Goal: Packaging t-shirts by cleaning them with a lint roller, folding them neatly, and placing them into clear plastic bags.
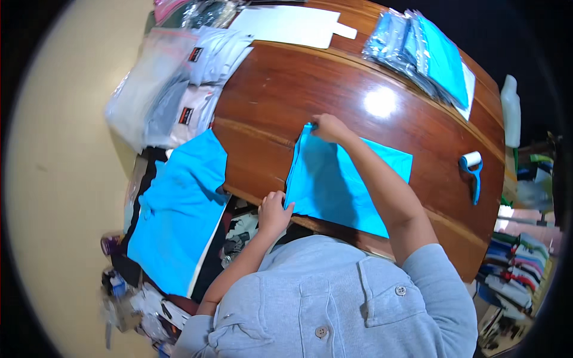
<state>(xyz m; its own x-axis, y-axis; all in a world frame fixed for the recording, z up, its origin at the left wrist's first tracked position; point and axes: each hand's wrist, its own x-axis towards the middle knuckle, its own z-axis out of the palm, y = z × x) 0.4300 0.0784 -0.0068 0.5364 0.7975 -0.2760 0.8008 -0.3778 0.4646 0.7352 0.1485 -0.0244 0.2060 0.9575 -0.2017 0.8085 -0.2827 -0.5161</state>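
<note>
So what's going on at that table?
Someone has both hands on a blue cloth lying flat on the wooden table. The right hand pinches its far left corner, and the left hand touches the near left corner. Another blue garment lies off to the left. Bagged blue clothes sit at the far right, and a roller lies nearer, untouched.
</note>
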